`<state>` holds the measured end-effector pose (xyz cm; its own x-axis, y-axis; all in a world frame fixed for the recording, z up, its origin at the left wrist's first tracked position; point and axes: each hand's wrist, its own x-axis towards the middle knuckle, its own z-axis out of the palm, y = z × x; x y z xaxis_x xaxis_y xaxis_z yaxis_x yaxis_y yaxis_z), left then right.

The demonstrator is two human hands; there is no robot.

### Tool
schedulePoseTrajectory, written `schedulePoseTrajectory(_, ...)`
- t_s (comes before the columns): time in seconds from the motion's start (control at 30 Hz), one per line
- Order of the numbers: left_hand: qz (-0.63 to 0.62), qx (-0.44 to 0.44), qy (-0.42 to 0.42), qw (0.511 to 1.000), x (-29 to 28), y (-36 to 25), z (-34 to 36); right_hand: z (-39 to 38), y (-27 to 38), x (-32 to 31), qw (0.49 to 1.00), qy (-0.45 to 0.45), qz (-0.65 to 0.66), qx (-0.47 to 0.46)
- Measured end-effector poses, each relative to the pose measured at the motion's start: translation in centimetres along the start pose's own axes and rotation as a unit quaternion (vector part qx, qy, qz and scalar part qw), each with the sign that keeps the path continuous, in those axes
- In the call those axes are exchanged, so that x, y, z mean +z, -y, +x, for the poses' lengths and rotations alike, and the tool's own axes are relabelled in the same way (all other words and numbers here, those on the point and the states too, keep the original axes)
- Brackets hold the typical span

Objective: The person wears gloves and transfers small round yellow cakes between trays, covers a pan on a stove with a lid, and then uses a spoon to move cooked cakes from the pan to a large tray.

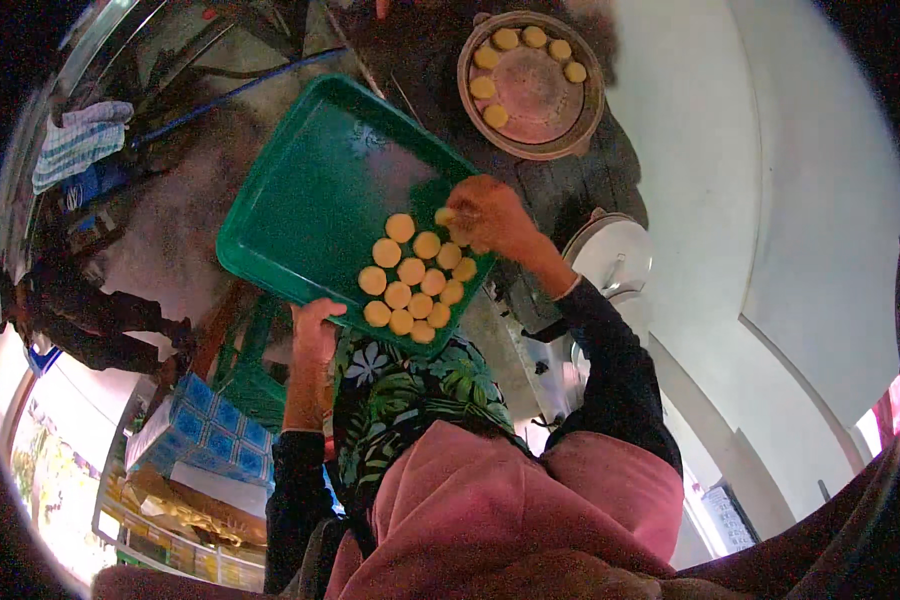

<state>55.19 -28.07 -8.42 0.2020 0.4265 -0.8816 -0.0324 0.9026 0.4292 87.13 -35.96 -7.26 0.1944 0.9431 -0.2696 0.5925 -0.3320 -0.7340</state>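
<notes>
My left hand (317, 325) grips the near left edge of a green tray (310, 150), its thumb over the rim. Round, flat, pale yellow dough pieces (411, 271) lie grouped in the tray's near right corner. Over the tray's right side, my right hand (485, 215) has its fingers closed on a dough piece (445, 216), partly hidden by the fingers. Beyond the tray, a round clay pan (535, 90) carries several more dough pieces (506, 39) in a curve along its inner edge, with its middle bare.
Right of my right forearm stands a round pot with a pale lid (612, 255). A white wall (710, 150) runs along the right. At the left are a striped cloth (82, 140), a dark-clothed person (100, 315) and a blue patterned box (210, 420).
</notes>
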Motion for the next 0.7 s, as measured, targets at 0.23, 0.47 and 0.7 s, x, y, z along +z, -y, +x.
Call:
schedulePoseTrajectory(0.23,0.126,0.134,0.080,0.980,-2.5,1.6,0.5,1.7,-12.4,-8.2,0.896,-0.413,-0.070,0.151)
schedulePoseTrajectory(0.47,0.369,0.258,0.080,0.889,-5.1,2.8,1.5,3.3,-18.3,-9.6,0.869,-0.370,-0.300,0.138)
schedulePoseTrajectory(0.7,0.305,0.239,0.068,0.919,-4.2,2.6,0.2,4.0,-19.5,-10.2,0.832,-0.299,-0.413,0.219)
